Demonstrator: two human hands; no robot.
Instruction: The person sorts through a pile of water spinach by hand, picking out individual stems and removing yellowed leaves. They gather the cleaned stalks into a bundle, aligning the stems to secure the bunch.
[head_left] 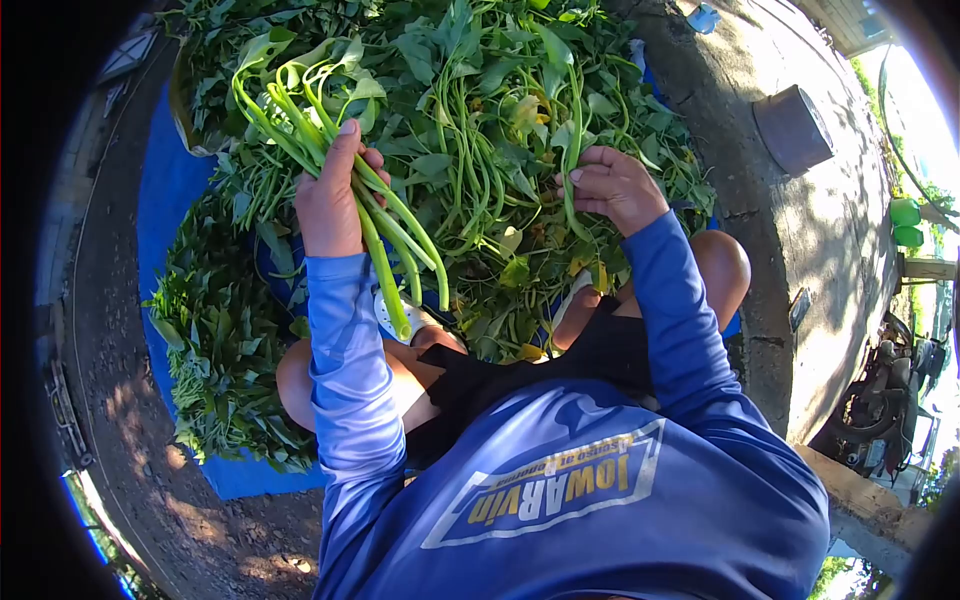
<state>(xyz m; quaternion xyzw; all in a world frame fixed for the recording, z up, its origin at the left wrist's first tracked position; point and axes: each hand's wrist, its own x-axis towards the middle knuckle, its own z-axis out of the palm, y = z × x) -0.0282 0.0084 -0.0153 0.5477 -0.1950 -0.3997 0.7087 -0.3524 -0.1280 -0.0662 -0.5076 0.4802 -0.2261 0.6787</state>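
My left hand (338,192) is closed around a bunch of green leafy stems (390,235), their thick cut ends pointing down toward my knees and the leaves at the top. On the right, my right hand (612,188) pinches a single leafy stem (574,130) between thumb and fingers. Under and beyond both hands lies a large heap of leafy greens (470,130), with some yellow leaves among them. The two hands are apart, on either side of the heap.
A blue tarp (165,190) lies under the greens. Another leafy pile (225,340) sits at my left. On the concrete at right stand a grey container (793,130) and, farther off, a dark machine (880,390). My knees flank the heap.
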